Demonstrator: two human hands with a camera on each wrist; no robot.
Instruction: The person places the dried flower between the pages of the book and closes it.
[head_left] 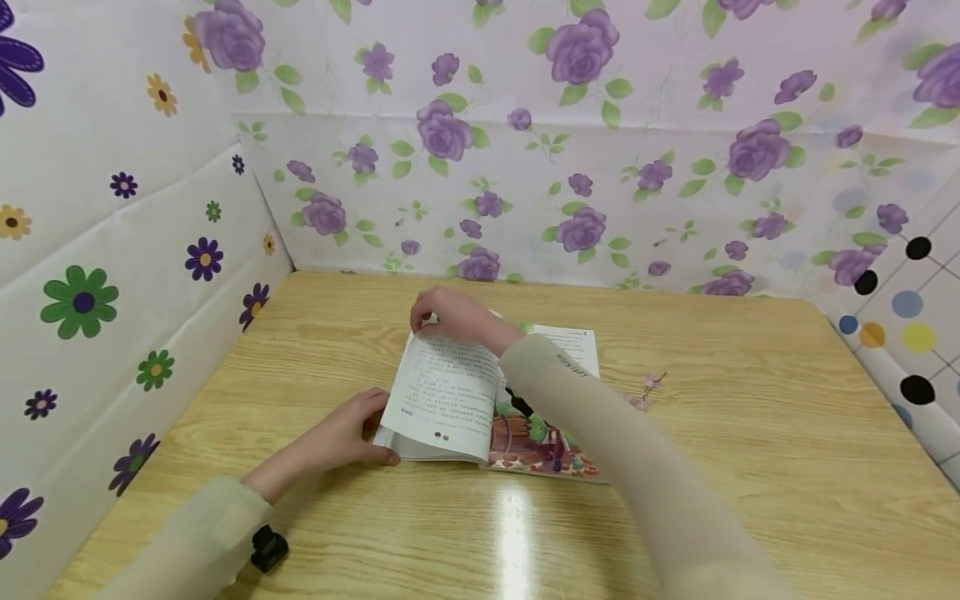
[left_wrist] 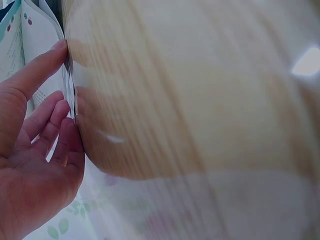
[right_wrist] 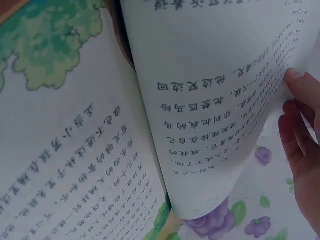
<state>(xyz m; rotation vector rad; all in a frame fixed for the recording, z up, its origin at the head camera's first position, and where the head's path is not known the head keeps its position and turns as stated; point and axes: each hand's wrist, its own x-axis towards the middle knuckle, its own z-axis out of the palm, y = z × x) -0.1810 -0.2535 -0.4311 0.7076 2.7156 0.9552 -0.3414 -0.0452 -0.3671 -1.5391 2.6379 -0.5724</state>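
Note:
An open picture book lies on the table, with printed text and coloured drawings on its pages. My right hand is at the far left corner of a text page, pinching its edge between thumb and fingers. In the right wrist view that page bows up, lifted off the pages beneath. My left hand rests at the book's near left corner. Its thumb touches the page edges in the left wrist view, while the other fingers of this hand lie loosely bent along the side.
A small sprig of pink blossom lies on the wooden table right of the book. Flower-patterned sheeting stands behind the table and along its left side. Light glares off the tabletop in front of the book.

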